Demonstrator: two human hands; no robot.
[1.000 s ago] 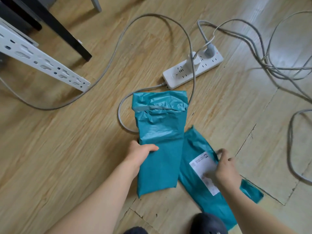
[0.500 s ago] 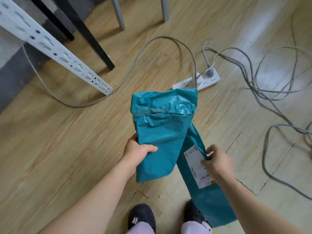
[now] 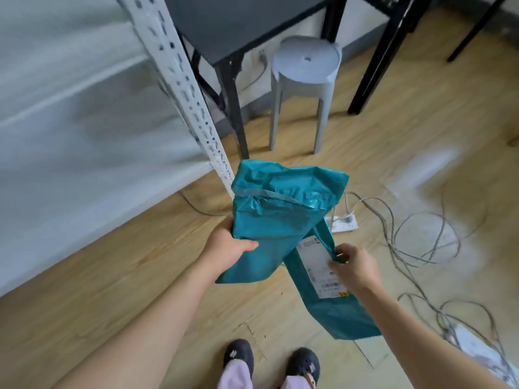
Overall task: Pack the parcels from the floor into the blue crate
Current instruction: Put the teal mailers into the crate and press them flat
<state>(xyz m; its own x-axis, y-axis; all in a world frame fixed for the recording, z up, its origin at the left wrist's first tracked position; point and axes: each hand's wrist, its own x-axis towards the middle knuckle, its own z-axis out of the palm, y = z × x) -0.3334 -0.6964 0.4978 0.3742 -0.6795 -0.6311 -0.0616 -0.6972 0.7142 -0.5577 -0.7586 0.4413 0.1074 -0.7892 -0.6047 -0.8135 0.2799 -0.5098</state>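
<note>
Two teal plastic parcels hang in our hands, both clear of the wooden floor (image 3: pixel 126 262). Our left hand (image 3: pixel 229 249) grips the wider parcel (image 3: pixel 280 214) at its left edge, thumb curled over the top face and the other fingers hidden beneath it; the bag's crumpled, taped end rises beyond our fingertips, and its short lower end droops back past the thumb toward our wrist. Our right hand (image 3: pixel 355 266) pinches the labelled parcel (image 3: pixel 337 318) at its right edge, fingers curled round the plastic just beside the white shipping label (image 3: pixel 316 265) (its print is too blurred to read). This narrower bag slopes from under the wider one, which overlaps its far end just to the left of our right fingertips, and its long tail hangs below the right wrist. Beyond the right fingers, a white power strip (image 3: pixel 344 222) lies on the floor, partly hidden behind the wider parcel, with grey cables (image 3: pixel 421 237) looping away to the right of that hand. Farther beyond the left fingers a white perforated post (image 3: pixel 191 102) slants up, with a grey stool (image 3: pixel 304 68) and a dark table (image 3: pixel 238 23) to its right. Below both wrists we see our dark shoes (image 3: pixel 238 353) on the floor, pale pink trouser hems (image 3: pixel 236 374) draped over them.
</note>
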